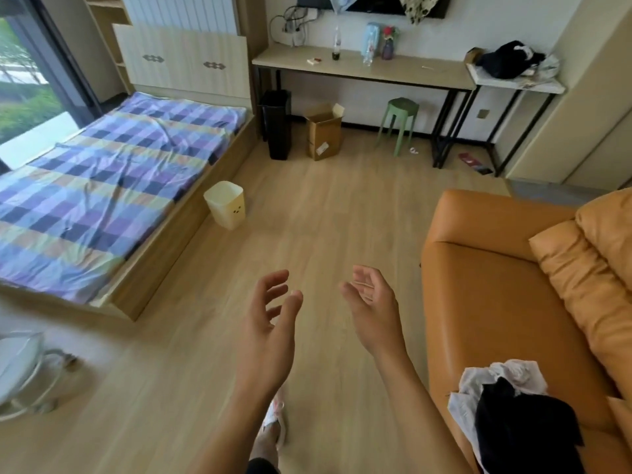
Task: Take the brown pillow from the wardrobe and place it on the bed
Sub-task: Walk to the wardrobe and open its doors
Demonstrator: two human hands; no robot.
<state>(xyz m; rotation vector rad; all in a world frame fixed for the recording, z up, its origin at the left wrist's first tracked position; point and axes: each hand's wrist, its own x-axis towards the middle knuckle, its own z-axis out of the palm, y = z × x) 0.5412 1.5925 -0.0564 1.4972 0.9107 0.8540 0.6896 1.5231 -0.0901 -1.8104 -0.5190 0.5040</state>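
My left hand (272,319) and my right hand (372,306) are held out in front of me over the wooden floor, palms facing each other, fingers spread, nothing in either. The bed (102,186) with a purple, blue and yellow checked sheet lies to the left against the window. Pale cabinet doors (184,59) with two dark handles stand at the bed's far end. No brown pillow shows on the bed or anywhere near the cabinet.
An orange sofa (496,302) with puffy cushions fills the right, with black and white clothes (506,412) on its seat. A cream waste bin (225,205), a black bin (277,124), a cardboard box (323,131) and a green stool (402,124) stand on the floor. A long desk (362,68) lines the far wall.
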